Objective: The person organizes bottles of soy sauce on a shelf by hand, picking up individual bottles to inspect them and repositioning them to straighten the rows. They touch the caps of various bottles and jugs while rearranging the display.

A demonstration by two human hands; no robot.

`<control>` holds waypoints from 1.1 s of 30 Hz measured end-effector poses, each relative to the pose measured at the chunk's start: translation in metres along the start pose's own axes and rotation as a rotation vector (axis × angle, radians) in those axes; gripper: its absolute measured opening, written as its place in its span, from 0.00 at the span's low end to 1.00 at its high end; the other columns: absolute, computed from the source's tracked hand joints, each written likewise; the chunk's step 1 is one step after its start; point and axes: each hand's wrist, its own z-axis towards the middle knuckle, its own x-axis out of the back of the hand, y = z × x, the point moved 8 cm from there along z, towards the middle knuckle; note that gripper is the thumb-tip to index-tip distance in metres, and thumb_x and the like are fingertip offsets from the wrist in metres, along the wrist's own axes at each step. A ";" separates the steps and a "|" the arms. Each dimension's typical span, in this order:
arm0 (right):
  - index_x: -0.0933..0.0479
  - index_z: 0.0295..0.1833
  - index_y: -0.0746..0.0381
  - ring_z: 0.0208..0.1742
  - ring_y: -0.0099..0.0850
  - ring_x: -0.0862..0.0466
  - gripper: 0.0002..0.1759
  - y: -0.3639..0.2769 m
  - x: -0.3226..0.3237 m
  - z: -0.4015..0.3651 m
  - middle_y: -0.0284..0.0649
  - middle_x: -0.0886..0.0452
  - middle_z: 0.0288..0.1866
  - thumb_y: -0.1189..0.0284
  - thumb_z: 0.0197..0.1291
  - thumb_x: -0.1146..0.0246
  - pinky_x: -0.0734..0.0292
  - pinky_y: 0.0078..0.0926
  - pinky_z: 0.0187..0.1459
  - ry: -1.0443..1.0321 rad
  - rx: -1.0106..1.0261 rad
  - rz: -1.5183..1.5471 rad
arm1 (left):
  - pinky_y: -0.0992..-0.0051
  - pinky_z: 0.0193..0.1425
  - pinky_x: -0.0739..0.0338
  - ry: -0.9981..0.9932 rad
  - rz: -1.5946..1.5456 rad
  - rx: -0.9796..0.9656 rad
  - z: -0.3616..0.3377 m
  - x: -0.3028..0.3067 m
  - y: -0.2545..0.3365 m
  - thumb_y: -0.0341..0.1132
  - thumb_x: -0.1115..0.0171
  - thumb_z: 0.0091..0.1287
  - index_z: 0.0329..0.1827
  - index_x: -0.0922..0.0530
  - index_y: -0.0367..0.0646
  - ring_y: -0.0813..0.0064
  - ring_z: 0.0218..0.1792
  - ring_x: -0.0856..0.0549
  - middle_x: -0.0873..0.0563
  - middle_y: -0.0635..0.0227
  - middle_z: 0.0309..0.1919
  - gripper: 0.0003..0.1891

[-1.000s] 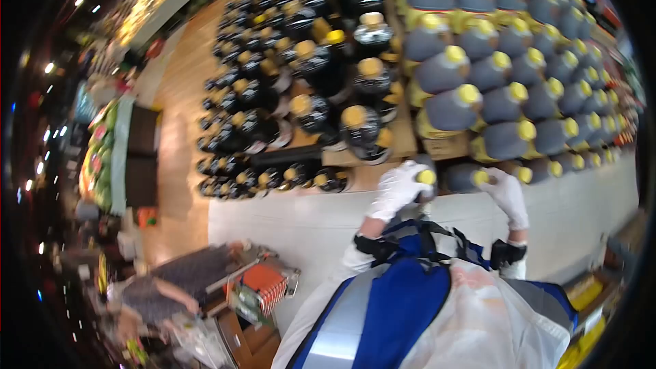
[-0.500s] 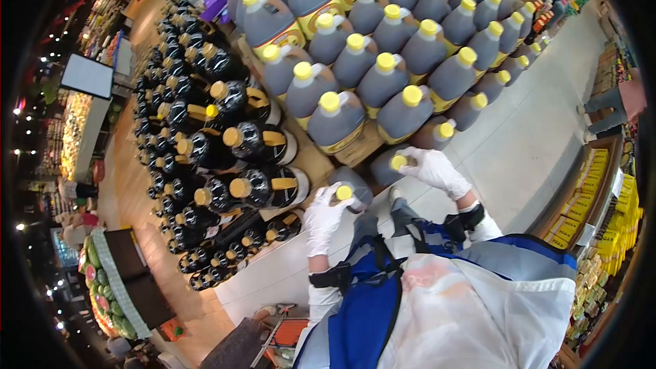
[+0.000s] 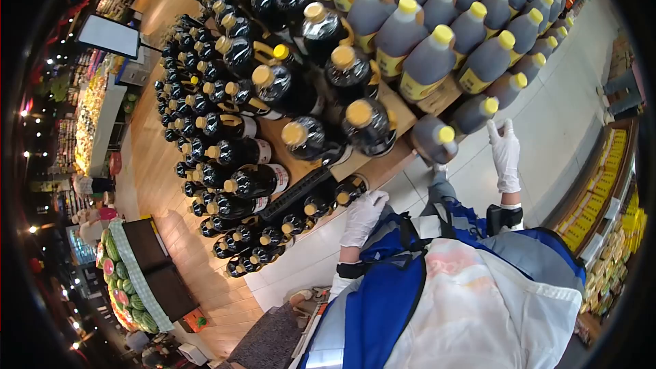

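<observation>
My left hand (image 3: 364, 219), in a white glove, is loosely closed with nothing visible in it. It is just right of a dark bottle (image 3: 350, 190) in the low row. My right hand (image 3: 505, 156), also gloved, is raised with its thumb and fingertips apart and holds nothing. Its fingertips are just below the yellow cap of a brown jug (image 3: 474, 115). Another brown jug (image 3: 433, 140) stands between my hands, touched by neither. Higher up are rows of yellow-capped jugs (image 3: 429, 61) and large dark bottles (image 3: 369, 126).
A wooden display base (image 3: 400, 113) carries the bottles. Tiled floor (image 3: 533, 137) lies to the right, beside a shelf of yellow packs (image 3: 594, 188). Watermelons (image 3: 126, 280) are at the lower left. A person's legs (image 3: 622, 89) are at the far right; another person stands close below left.
Both hands have come off the yellow caps of the two low jugs. The view has swung left, showing more dark bottles, and my hands are farther apart.
</observation>
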 end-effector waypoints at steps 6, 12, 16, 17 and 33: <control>0.25 0.33 0.66 0.22 0.33 0.33 0.22 -0.038 -0.028 -0.088 0.44 0.31 0.20 0.57 0.70 0.34 0.30 0.32 0.29 0.103 -0.062 0.033 | 0.62 0.51 0.19 -0.069 0.013 0.283 -0.082 0.040 -0.105 0.44 0.37 0.70 0.46 0.14 0.47 0.54 0.47 0.13 0.12 0.59 0.46 0.12; 0.23 0.31 0.67 0.23 0.23 0.40 0.21 -0.077 -0.051 -0.137 0.40 0.39 0.19 0.60 0.69 0.33 0.35 0.27 0.26 0.054 -0.014 0.092 | 0.63 0.53 0.20 0.020 -0.044 0.400 -0.127 0.066 -0.161 0.45 0.37 0.71 0.47 0.15 0.46 0.54 0.48 0.13 0.12 0.59 0.46 0.13; 0.23 0.30 0.66 0.21 0.29 0.40 0.20 -0.089 -0.060 -0.155 0.44 0.37 0.18 0.61 0.69 0.32 0.33 0.30 0.25 0.016 0.089 0.046 | 0.61 0.51 0.20 0.095 -0.016 0.337 -0.143 0.072 -0.179 0.45 0.39 0.71 0.47 0.15 0.49 0.56 0.46 0.12 0.11 0.60 0.45 0.12; 0.23 0.30 0.66 0.20 0.31 0.41 0.20 -0.093 -0.064 -0.158 0.44 0.37 0.18 0.61 0.69 0.32 0.33 0.31 0.25 0.012 0.113 0.054 | 0.61 0.50 0.20 0.094 0.009 0.344 -0.144 0.075 -0.182 0.45 0.40 0.71 0.47 0.16 0.50 0.57 0.46 0.12 0.12 0.61 0.44 0.11; 0.23 0.28 0.62 0.28 0.56 0.21 0.23 -0.093 -0.069 -0.168 0.53 0.24 0.23 0.56 0.69 0.35 0.28 0.45 0.28 -0.056 0.151 -0.034 | 0.59 0.54 0.20 -0.041 -0.115 0.238 -0.084 0.069 -0.142 0.46 0.38 0.70 0.56 0.17 0.52 0.53 0.50 0.13 0.13 0.61 0.48 0.16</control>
